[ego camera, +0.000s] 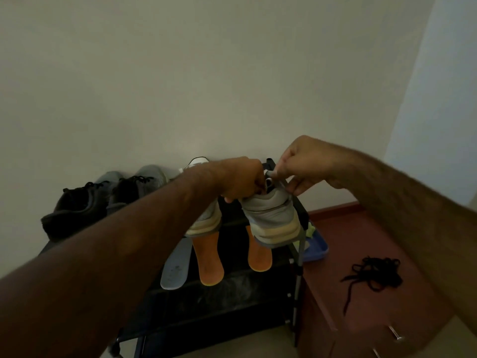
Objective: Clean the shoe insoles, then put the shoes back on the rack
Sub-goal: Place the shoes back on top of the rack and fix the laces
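Note:
A grey sneaker [271,218] with a cream sole sits on the top right of the black shoe rack [227,293]. My left hand [242,180] grips its collar from the left. My right hand [299,166] pinches the tongue or heel tab at the shoe's top. A second grey sneaker [206,223] sits just left of it, partly hidden by my left forearm. Two orange insoles [210,262] [258,254] and a pale grey insole [176,267] lie on the rack, sticking out over its front edge.
Two dark sneakers [77,210] [134,189] stand on the rack's left part against the wall. A tangle of black laces [371,275] lies on a reddish-brown cabinet top at right. A blue tray [313,248] with a yellow-green cloth sits beside the rack.

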Available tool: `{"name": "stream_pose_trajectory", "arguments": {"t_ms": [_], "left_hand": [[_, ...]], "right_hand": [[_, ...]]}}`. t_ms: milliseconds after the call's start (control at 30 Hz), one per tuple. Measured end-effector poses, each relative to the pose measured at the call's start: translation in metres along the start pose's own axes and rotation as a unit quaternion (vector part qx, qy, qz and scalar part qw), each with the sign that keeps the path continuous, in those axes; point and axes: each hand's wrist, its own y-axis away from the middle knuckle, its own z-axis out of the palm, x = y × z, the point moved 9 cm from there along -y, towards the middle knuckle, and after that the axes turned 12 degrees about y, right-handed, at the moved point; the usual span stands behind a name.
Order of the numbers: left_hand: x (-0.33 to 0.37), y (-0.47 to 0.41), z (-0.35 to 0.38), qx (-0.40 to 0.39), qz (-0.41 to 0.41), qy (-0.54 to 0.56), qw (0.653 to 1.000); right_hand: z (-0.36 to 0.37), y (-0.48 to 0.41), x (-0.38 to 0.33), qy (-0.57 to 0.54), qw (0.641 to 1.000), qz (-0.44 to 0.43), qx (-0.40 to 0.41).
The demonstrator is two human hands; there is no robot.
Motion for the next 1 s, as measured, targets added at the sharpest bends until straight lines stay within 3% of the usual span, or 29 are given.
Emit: {"name": "stream_pose_trajectory", "arguments": {"t_ms": [167,267,333,400,467,533,600,667,733,833,1000], "left_hand": [[0.003,-0.004,0.009,-0.024,0.012,-0.076,0.997],[-0.002,0.0,0.015,-0.045,0.01,-0.019,0.999],[0.001,0.011,0.007,0.001,0.028,0.047,0.999],[0.001,0.026,-0.008,0.127,0.07,0.094,0.985],[-0.015,0.048,-0.011,0.245,0.07,0.163,0.953],[-0.031,0.066,-0.001,0.3,0.052,0.305,0.902],[-0.042,0.084,0.018,0.312,0.007,0.454,0.835],[-0.044,0.098,0.049,0.27,-0.062,0.546,0.791],[-0.034,0.103,0.079,0.199,-0.094,0.588,0.779],[-0.012,0.089,0.097,0.161,-0.036,0.63,0.759],[-0.017,0.065,0.104,0.262,-0.019,0.664,0.7]], "right_hand": [[0.013,-0.011,0.001,-0.024,0.997,-0.031,0.066],[0.023,-0.017,0.005,0.024,0.996,-0.01,0.081],[0.024,-0.019,0.007,0.047,0.994,0.0,0.101],[0.027,-0.02,0.012,0.013,0.995,0.007,0.098],[0.032,-0.019,0.017,-0.059,0.995,0.011,0.081],[0.035,-0.012,0.02,-0.13,0.99,0.011,0.044],[0.035,-0.003,0.027,-0.16,0.987,0.012,0.012],[0.032,0.01,0.037,-0.173,0.985,-0.005,-0.012],[0.037,0.027,0.042,-0.187,0.979,-0.037,-0.066],[0.06,0.049,0.037,-0.109,0.98,-0.103,-0.128],[0.076,0.039,0.046,-0.059,0.993,-0.103,-0.021]]}}
